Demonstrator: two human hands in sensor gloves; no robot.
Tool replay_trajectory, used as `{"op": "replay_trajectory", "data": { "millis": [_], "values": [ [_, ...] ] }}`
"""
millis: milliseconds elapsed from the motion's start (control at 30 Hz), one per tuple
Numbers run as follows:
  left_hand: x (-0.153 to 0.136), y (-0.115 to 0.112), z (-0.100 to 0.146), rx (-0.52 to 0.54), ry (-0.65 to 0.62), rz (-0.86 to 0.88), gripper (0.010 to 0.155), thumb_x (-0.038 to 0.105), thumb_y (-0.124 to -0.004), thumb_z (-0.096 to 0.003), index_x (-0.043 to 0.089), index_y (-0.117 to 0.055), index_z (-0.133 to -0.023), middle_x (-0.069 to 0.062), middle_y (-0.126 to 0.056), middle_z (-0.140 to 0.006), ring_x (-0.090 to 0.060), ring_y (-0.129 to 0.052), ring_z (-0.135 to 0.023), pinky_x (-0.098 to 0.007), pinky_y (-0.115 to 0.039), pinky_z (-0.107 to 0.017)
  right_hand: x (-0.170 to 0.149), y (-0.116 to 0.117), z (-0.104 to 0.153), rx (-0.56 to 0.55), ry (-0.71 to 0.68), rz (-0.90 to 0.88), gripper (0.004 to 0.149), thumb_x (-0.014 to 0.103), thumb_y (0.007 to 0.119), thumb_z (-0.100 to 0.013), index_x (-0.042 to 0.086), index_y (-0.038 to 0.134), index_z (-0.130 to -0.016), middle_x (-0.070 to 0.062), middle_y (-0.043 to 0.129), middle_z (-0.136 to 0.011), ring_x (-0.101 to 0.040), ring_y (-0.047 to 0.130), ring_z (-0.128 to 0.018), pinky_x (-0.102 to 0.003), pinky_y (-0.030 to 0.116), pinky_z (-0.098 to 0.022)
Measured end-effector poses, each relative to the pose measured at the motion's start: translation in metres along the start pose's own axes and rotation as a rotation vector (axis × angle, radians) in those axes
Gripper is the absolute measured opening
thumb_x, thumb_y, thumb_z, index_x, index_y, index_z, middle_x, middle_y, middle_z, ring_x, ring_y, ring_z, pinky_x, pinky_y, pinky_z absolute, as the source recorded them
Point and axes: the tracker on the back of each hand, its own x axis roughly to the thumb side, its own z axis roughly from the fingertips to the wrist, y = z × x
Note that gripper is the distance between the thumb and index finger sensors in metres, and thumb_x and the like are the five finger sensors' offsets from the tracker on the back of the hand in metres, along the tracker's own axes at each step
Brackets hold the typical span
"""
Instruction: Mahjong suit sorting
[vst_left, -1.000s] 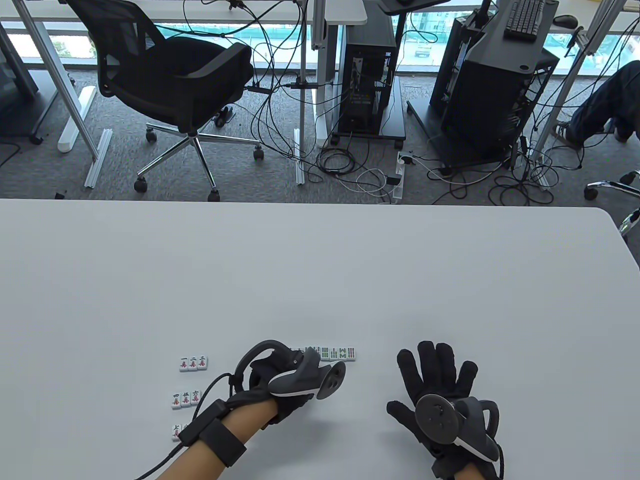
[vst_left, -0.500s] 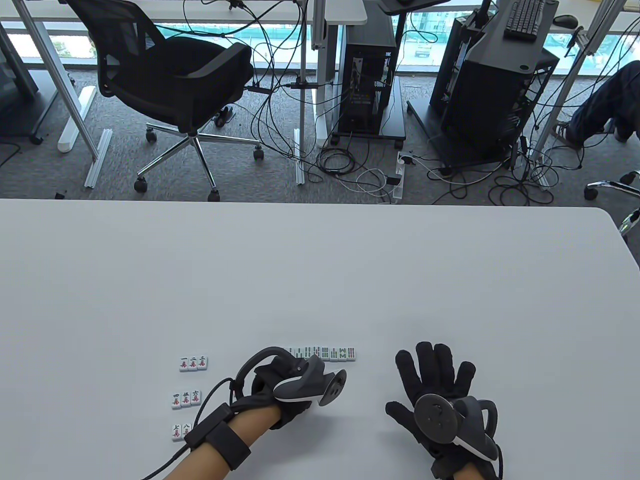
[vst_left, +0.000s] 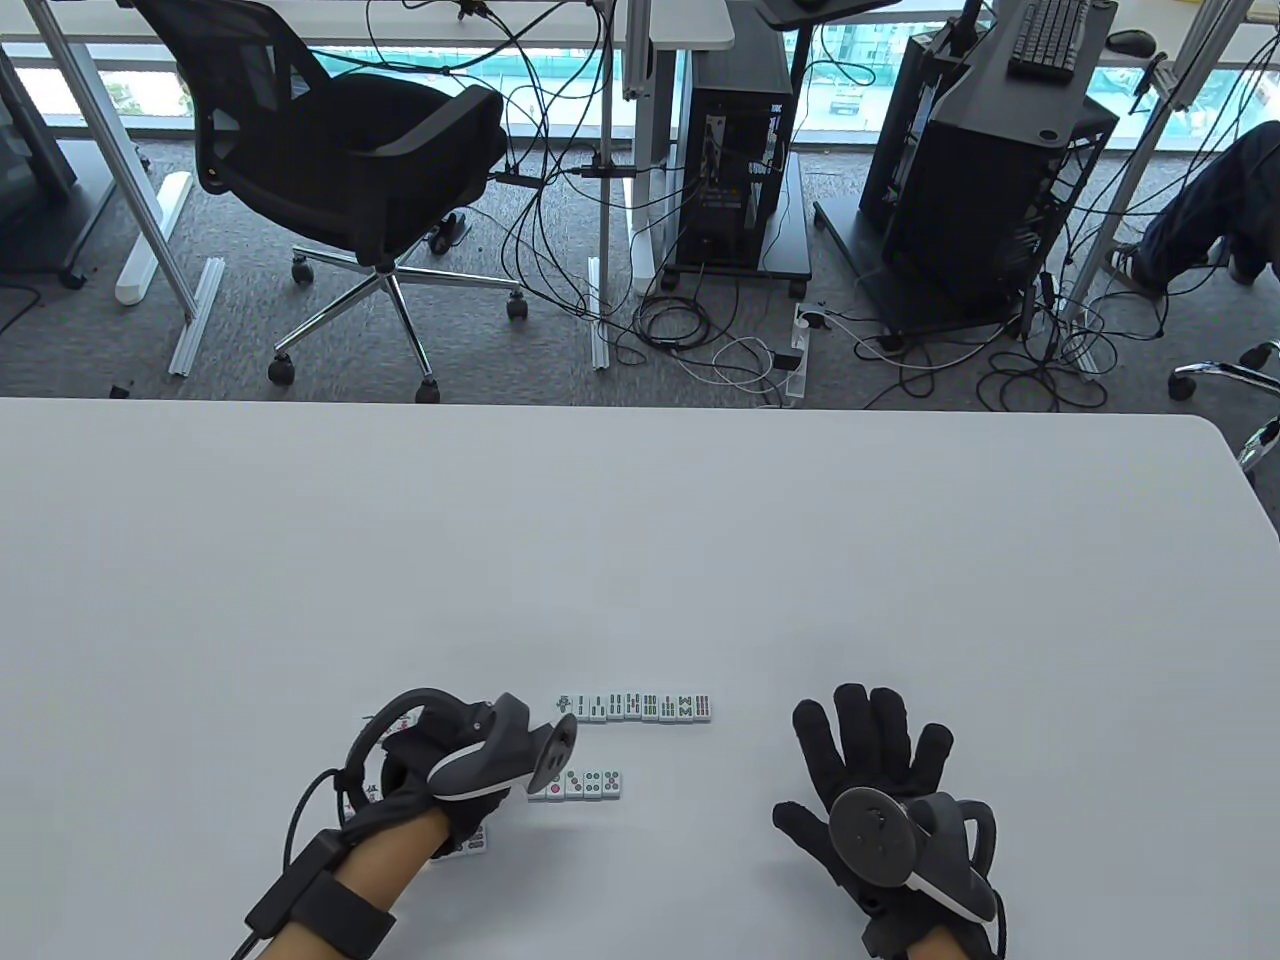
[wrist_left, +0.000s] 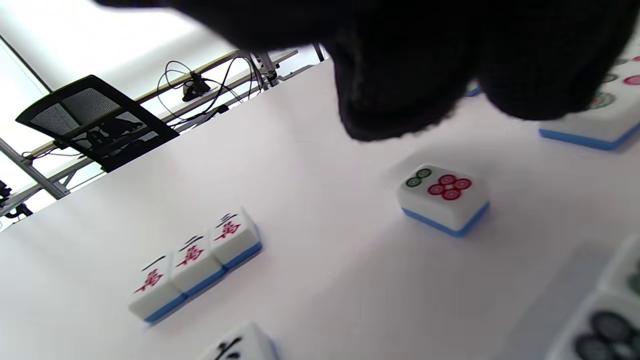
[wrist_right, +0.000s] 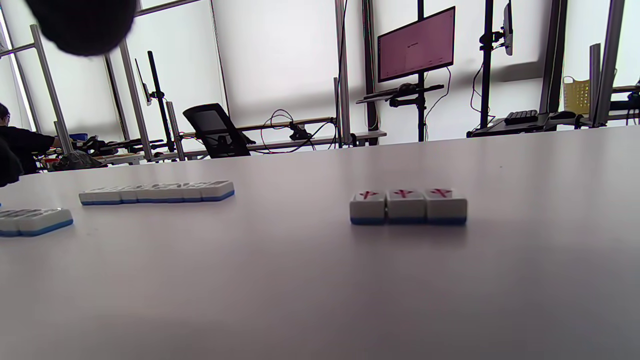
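A row of bamboo tiles (vst_left: 640, 706) lies mid-table, and a shorter row of dots tiles (vst_left: 585, 785) lies just nearer me. My left hand (vst_left: 420, 770) hovers left of them over the character tiles, most of which it hides. In the left wrist view its fingertips (wrist_left: 400, 100) hang just above a lone dots tile (wrist_left: 444, 197), holding nothing, and a trio of character tiles (wrist_left: 195, 262) lies beyond it. My right hand (vst_left: 865, 760) rests flat on the table with fingers spread. Three red-marked tiles (wrist_right: 407, 205) lie ahead of the right wrist camera.
Part of another tile (vst_left: 472, 845) shows beside my left wrist. The white table (vst_left: 640, 540) stretches bare beyond the tiles. An office chair (vst_left: 340, 180), cables and computer racks stand on the floor past the far edge.
My left hand has moved left and slightly nearer, off the dots row, which now shows, and over the character tiles. The right hand has stayed put.
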Motion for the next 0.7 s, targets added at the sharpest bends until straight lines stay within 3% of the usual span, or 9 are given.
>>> {"op": "replay_trajectory", "data": {
  "millis": [133, 467, 633, 700],
  "values": [
    [-0.016, -0.011, 0.006, -0.022, 0.028, 0.086, 0.065, 0.056, -0.088, -0.0252, 0.023, -0.084, -0.081, 0.017, -0.1, -0.035, -0.007, -0.093, -0.008, -0.032, -0.084, -0.015, 0.0, 0.0, 0.0, 0.006, 0.003, 0.007, 0.086, 0.063, 0.063, -0.045, 0.032, 0.012, -0.107, -0.014, 0.009, -0.115, -0.047, 0.009, -0.102, -0.077, 0.018, -0.066],
    [0.0, -0.031, -0.007, -0.087, 0.004, 0.043, 0.062, 0.055, -0.087, -0.0264, 0.019, -0.086, -0.077, 0.018, -0.099, -0.031, -0.007, -0.092, -0.005, -0.032, -0.084, -0.013, -0.001, 0.0, 0.0, 0.012, 0.01, -0.003, 0.086, 0.063, 0.063, -0.044, 0.033, 0.012, -0.106, -0.014, 0.008, -0.115, -0.047, 0.009, -0.102, -0.077, 0.017, -0.067],
    [0.009, -0.025, -0.014, -0.121, 0.038, -0.027, 0.062, 0.055, -0.087, -0.0275, 0.016, -0.087, -0.075, 0.018, -0.099, -0.031, -0.007, -0.092, -0.004, -0.032, -0.084, -0.013, -0.001, 0.0, -0.001, 0.006, 0.009, -0.01, 0.086, 0.063, 0.063, -0.045, 0.033, 0.012, -0.107, -0.014, 0.008, -0.115, -0.047, 0.007, -0.103, -0.077, 0.017, -0.067],
    [0.011, -0.016, -0.018, -0.087, 0.061, -0.035, 0.062, 0.056, -0.087, -0.0278, 0.015, -0.087, -0.075, 0.018, -0.099, -0.032, -0.006, -0.092, -0.005, -0.032, -0.084, -0.013, -0.001, 0.0, -0.001, 0.004, 0.008, -0.013, 0.086, 0.063, 0.063, -0.045, 0.033, 0.012, -0.107, -0.014, 0.008, -0.116, -0.047, 0.007, -0.103, -0.077, 0.017, -0.067]
  ]
}}
